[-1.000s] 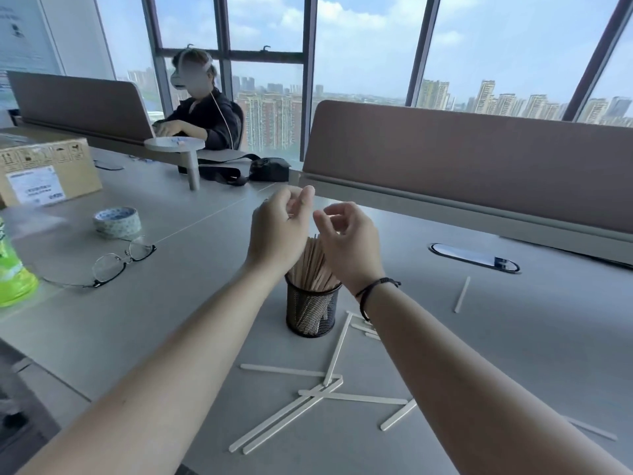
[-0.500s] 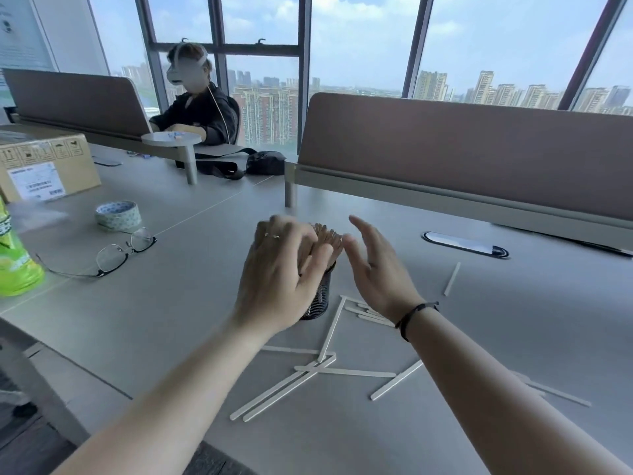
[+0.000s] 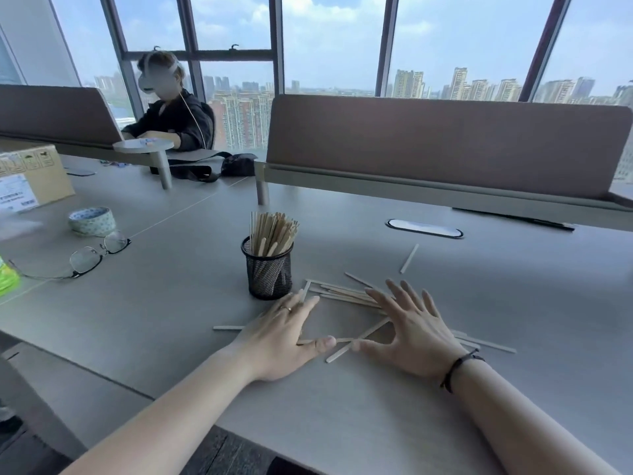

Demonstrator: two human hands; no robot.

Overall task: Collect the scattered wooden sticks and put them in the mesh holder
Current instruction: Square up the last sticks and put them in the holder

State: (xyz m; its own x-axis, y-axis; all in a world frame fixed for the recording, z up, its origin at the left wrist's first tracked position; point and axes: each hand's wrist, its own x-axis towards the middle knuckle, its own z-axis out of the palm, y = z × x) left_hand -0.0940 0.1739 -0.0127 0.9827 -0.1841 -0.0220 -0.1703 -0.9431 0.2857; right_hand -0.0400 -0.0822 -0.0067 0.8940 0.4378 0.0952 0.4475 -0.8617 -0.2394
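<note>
Grey desk [image 3: 144,303] by high-rise windows: both hands have dropped from the mesh holder [image 3: 267,269] to the loose wooden sticks [image 3: 346,294] just right of it, left hand [image 3: 284,337] and right hand [image 3: 407,337] flat, fingers spread wide, holding nothing. Holder looks well filled, upright; likely raking the next batch together. Glasses [image 3: 92,257], tape roll [image 3: 91,221] and cardboard box [image 3: 32,178] sit far left.

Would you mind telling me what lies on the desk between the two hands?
In the head view, loose wooden sticks cross the desk between the left hand and right hand; nothing else lies there.
</note>
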